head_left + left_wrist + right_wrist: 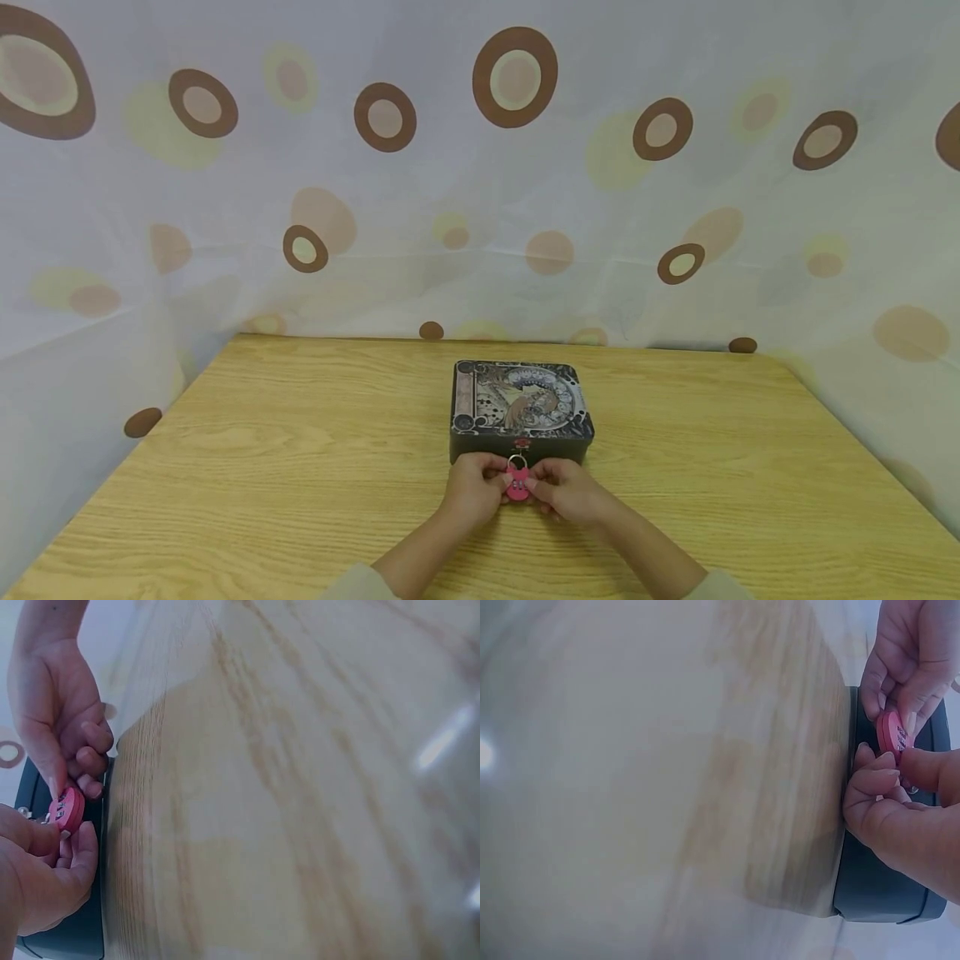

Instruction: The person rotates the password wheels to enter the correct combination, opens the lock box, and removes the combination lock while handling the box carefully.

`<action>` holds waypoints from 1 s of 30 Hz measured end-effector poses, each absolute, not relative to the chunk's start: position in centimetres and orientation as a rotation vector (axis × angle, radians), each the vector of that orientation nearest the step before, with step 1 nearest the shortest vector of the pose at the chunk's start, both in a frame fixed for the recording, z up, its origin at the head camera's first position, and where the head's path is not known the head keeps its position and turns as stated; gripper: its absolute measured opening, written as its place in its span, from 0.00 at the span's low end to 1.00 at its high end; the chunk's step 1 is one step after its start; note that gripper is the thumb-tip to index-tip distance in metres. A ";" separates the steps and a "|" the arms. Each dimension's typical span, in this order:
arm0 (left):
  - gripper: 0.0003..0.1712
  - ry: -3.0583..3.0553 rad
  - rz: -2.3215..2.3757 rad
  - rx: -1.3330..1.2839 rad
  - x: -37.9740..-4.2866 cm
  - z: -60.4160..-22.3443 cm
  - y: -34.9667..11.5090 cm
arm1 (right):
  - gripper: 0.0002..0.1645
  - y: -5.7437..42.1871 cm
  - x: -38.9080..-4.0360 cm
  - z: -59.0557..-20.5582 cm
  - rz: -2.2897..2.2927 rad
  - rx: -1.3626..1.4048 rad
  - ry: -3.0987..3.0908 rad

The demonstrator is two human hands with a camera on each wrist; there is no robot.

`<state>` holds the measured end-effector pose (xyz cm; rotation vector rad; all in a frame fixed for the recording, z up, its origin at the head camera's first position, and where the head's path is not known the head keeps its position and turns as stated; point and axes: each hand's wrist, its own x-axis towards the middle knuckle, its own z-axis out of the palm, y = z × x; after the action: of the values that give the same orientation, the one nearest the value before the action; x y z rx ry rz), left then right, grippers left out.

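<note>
A pink combination padlock (517, 484) with number dials and a silver shackle stands upright at the front of a dark, rectangular tin box (465, 446). The left hand (474, 492) pinches the padlock's left side between thumb and fingers. From the other side, the right hand (573, 492) grips it the same way. Above the shackle sits a small red clasp (522, 443) on the box front; whether the shackle passes through it I cannot tell. In the right wrist view, the padlock (889, 733) shows between both hands' fingertips, close to the box wall (877, 889).
The box has a printed picture on its shut lid and rests on a wood-grain table (300, 442). Behind the table and along its sides hangs a pale cloth (420, 192) with brown and yellow circles.
</note>
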<state>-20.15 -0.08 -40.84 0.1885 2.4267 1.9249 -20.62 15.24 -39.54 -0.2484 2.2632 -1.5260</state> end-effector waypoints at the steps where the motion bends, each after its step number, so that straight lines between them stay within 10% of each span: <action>1: 0.06 2.428 1.924 0.187 -20.1 -40.8 -0.1 | 0.10 15.2 -20.6 -39.6 -1.521 -0.247 2.266; 30: 0.05 2.427 1.929 0.168 -20.1 -40.8 -0.1 | 0.13 15.2 -20.6 -39.6 -1.514 -0.243 2.269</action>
<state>-20.11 -0.06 -40.78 0.1680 2.4271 1.9287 -20.61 15.24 -39.58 -0.2429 2.2693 -1.5141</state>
